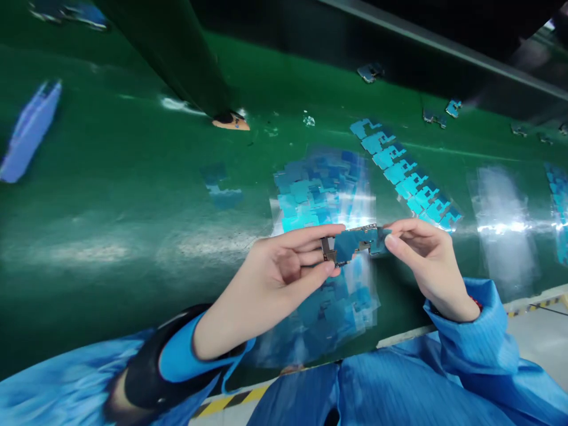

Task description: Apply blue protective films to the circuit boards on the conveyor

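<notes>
My left hand [288,263] holds a small circuit board [329,249] by its left end, fingers along the far edge and thumb at the near edge. A blue film piece [350,242] with cut-out edges covers much of the board's face. At the board's right end, my right hand [421,254] pinches the darker blue end of the film between thumb and forefinger. Below the hands, a pile of clear sheets with blue film pieces [310,183] lies on the green table. Beyond my right hand runs a slanting strip of bright blue cut-out films [399,171].
A blurred purple-blue object [31,133] lies at the far left of the green table [133,195]. A dark post [173,53] comes down near an orange piece [231,122]. Several small boards [370,72] lie along the back. Clear sheets [506,225] lie to the right.
</notes>
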A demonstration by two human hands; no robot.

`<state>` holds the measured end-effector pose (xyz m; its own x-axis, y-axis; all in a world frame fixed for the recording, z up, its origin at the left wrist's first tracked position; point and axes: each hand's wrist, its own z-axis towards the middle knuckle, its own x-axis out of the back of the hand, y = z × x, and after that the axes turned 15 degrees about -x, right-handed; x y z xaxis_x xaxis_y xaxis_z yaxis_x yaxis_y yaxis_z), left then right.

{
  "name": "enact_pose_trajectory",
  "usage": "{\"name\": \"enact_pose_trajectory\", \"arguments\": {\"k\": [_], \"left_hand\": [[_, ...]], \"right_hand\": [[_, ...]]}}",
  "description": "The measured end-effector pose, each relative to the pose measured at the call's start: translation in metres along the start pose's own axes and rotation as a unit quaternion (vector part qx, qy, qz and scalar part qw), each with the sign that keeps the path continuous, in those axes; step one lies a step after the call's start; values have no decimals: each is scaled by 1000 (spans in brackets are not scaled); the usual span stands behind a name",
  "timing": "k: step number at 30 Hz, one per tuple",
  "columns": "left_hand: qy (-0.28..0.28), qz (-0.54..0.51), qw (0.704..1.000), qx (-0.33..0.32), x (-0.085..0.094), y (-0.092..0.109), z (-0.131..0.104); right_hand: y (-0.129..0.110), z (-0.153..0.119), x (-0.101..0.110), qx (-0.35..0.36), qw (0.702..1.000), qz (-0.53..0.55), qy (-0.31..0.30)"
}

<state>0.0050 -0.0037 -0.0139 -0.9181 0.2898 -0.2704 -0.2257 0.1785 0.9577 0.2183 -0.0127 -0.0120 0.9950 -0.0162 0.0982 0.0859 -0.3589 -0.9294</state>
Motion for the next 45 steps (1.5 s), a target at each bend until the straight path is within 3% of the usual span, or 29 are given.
{"name": "enact_pose_trajectory", "arguments": {"k": [7,13,20,31,45], "left_hand": [[-49,-35,998,-35,3,-7,-3],[-61,-3,997,-43,5,-9,-4],[3,13,1000,3,-3,2,-4],[-22,13,1000,-3,0,0,-4],[22,9,999,25,-6,5,-5]], "right_hand": [[-3,-3,-2,28,998,-50,35],[-8,-8,-4,43,993,-97,55],[-12,-10,-5,46,991,-110,63],[-13,-12,-6,45,990,-116,65],[-12,-11,-8,48,989,-122,74]]}}
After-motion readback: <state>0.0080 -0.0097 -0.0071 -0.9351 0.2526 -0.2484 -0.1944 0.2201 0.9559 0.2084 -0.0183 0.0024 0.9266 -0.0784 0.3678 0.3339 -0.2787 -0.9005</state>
